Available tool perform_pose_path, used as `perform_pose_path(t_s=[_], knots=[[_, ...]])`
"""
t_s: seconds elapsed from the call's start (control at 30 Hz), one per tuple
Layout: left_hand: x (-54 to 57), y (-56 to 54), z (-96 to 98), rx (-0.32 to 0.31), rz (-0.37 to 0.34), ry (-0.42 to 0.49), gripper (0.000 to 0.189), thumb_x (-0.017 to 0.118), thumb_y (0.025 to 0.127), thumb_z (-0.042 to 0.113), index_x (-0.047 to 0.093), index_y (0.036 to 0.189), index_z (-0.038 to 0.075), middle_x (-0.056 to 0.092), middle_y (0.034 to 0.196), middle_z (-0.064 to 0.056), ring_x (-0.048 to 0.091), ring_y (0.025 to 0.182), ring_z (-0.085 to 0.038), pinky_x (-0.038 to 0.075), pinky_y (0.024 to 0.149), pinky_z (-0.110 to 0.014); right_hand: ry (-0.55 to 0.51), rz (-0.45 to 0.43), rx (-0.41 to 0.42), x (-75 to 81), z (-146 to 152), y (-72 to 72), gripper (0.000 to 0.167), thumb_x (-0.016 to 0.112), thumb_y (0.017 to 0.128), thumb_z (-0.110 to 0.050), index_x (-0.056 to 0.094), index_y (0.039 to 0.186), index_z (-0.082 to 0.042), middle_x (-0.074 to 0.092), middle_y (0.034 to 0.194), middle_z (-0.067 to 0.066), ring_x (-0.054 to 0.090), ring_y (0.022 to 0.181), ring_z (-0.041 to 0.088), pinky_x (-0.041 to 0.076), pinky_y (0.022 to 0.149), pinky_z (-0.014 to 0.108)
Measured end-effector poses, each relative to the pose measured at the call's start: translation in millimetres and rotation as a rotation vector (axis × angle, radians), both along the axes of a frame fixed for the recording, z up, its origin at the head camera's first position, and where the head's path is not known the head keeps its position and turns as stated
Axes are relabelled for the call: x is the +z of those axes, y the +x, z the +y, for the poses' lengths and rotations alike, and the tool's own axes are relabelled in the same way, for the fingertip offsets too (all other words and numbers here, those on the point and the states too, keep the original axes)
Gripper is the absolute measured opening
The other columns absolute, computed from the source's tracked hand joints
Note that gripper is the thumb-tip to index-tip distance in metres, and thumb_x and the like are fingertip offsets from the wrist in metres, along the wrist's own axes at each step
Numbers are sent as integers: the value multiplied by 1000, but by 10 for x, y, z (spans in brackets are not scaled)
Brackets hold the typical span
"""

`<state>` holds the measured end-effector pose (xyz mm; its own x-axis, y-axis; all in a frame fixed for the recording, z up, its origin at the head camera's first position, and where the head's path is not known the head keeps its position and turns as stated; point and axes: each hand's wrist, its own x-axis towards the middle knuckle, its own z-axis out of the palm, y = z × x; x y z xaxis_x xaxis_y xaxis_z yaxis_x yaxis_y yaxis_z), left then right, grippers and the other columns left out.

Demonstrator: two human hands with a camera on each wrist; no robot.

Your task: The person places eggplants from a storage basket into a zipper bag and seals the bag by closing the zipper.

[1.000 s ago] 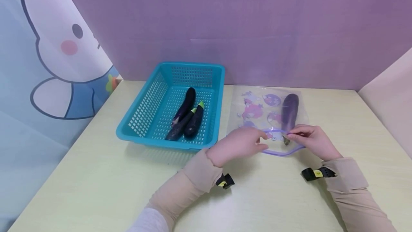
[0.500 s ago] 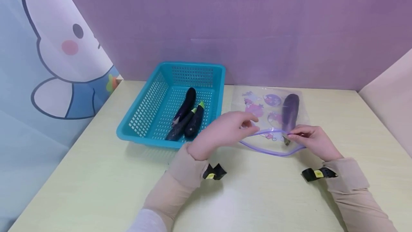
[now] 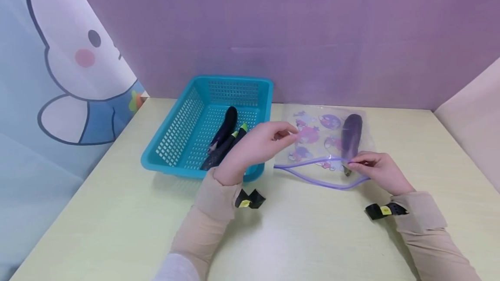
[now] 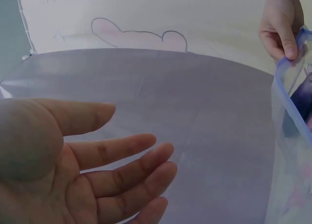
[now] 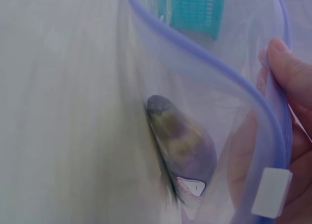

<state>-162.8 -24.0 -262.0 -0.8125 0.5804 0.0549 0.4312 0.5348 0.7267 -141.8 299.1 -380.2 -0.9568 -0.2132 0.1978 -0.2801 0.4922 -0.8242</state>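
A clear zip bag [image 3: 291,155] with purple prints lies on the table, its purple-edged mouth gaping toward the near side. Inside, along its right part, rests an eggplant [image 3: 351,135], stem end by the mouth in the right wrist view. My right hand [image 3: 375,170] pinches the upper edge of the mouth between thumb and fingers. Over the right wall of the blue basket [image 3: 160,159] hovers my left hand [image 3: 259,144], fingers spread and holding nothing. In the basket lie dark eggplants [image 3: 224,127], partly hidden behind the left hand.
A purple wall [image 3: 297,34] rises behind the pale table [image 3: 312,237]. At the left hangs a blue curtain [image 3: 39,177] with a cartoon figure. The zip's white slider [image 5: 272,192] sits at the bag's edge near my right hand.
My left hand has moved left and away from the bag's mouth to the basket's right side. The right hand keeps its grip on the bag's edge, and the eggplants have not moved.
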Motion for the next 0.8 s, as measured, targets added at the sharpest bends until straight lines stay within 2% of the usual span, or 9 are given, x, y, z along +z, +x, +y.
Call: perform_pose_path(t_s=[0.23, 0.5, 0.8], knots=[[-6, -33, -47, 25, -15, 12, 29, 51, 98, 27, 63, 120, 11, 65, 108, -2, 57, 96, -15, 50, 87, -29, -5, -16, -10, -16, 2, -3, 14, 69, 85, -8, 70, 92, 4, 64, 79, -7, 55, 66, 1, 45, 54, 17], [92, -126, -150, 89, -15, -17, 30, 53, 98, 28, 63, 120, 10, 64, 106, -3, 57, 97, -17, 50, 85, -31, 10, -12, -23, 3, -4, 6, 14, 68, 85, -6, 69, 92, 7, 62, 80, -16, 53, 66, -1, 43, 53, 17], [213, -268, -239, 141, -31, -101, 33, 51, 98, 33, 61, 122, 13, 62, 109, -1, 54, 96, -19, 50, 79, -32, 11, -20, -26, 5, -12, 6, 16, 69, 85, -7, 70, 93, 6, 63, 80, -14, 55, 67, -2, 45, 54, 17]])
